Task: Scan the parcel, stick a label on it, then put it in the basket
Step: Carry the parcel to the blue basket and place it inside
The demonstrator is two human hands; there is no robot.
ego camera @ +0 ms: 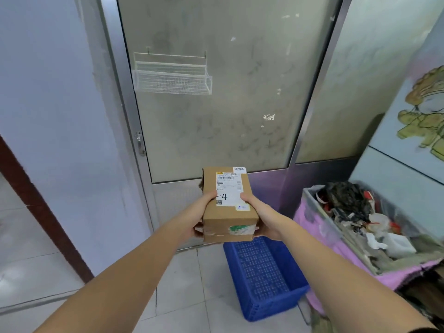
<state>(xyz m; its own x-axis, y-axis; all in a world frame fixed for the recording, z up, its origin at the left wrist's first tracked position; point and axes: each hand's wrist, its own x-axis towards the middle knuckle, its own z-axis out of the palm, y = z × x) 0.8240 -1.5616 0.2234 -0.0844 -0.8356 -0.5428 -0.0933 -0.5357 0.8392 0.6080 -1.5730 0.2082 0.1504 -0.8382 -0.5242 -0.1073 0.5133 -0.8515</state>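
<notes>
A small brown cardboard parcel [228,207] was held out at arm's length in both bare hands, above the near end of a blue perforated plastic basket [265,277] that stood on the pale tiled floor [182,280]. The left hand [200,218] was wrapped around the parcel's left side, its thumb pressed onto the top face, while the right hand [260,216] was closed around the right side, thumb laid on the edge of the white shipping label [228,188]. That label — printed with a barcode and marked by hand with "-4" — was stuck on the upper face, and a smaller white sticker with printed characters [239,169] was seen at the far right corner. A torn green-and-white sticker [241,229] was visible on the face turned toward the camera.

Behind the parcel, a frosted glass door in a metal frame [216,92] was shown closed, with a white wire rack [171,74] fixed to the pane. To the right of the basket, a bin lined with a pink bag [336,248] was filled with crumpled packaging scraps — just beside the basket's right wall.
</notes>
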